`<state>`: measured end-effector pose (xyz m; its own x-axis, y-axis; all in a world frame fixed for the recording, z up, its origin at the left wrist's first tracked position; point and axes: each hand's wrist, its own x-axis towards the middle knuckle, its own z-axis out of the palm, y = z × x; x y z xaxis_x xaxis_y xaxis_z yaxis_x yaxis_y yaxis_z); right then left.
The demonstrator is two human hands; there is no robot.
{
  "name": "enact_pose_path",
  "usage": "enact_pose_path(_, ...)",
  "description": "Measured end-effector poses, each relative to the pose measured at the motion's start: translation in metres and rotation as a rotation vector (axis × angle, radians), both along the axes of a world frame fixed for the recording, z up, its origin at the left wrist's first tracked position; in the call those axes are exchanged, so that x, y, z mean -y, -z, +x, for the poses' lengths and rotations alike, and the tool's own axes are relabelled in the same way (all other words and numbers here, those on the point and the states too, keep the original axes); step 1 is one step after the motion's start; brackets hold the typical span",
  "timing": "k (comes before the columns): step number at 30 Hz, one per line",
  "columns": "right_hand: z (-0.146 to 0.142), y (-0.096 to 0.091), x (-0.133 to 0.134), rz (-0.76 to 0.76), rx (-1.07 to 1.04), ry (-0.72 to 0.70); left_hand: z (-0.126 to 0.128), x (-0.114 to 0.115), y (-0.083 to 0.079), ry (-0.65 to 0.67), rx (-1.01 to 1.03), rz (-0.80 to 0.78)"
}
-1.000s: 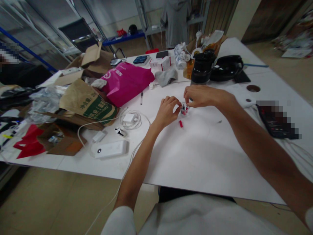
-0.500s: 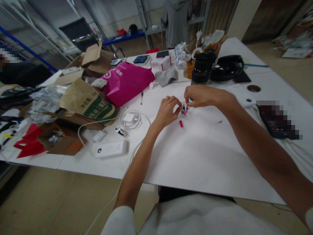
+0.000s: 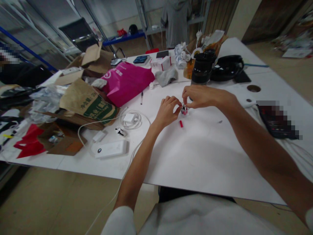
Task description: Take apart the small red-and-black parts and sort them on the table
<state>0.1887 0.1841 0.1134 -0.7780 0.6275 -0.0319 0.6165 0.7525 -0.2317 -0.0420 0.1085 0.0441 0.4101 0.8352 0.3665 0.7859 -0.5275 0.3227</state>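
On the white table (image 3: 195, 156) stands a small clear container (image 3: 185, 111) with pink-red and dark bits in it. My left hand (image 3: 168, 110) is closed at its left side, thumb and forefinger pinching the rim. From the right, my right hand (image 3: 198, 96) reaches over the container's top with its fingertips pinched together. What those fingertips hold, if anything, is too small to make out. A short red piece, like a cap (image 3: 181, 124), lies just in front of the container. Farther right lies a small grey sliver (image 3: 220, 122).
A black-lidded bottle (image 3: 201, 68) stands close behind my right hand. At left are a magenta bag (image 3: 128, 80), a brown paper bag (image 3: 85, 101), a coiled white cable with a charger (image 3: 130, 118), and a white power bank (image 3: 111, 149). A phone (image 3: 276, 122) lies at right.
My right hand has shifted slightly left, its fingertips now closer to my left fingers over the container. My left hand and the red piece have stayed put.
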Motion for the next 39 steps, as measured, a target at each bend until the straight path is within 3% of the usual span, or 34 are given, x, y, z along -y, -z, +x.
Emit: enact_pose_path(39, -0.007, 0.022, -0.017, -0.052, -0.106, -0.068, -0.001, -0.001, 0.002, -0.01, -0.001, -0.02)
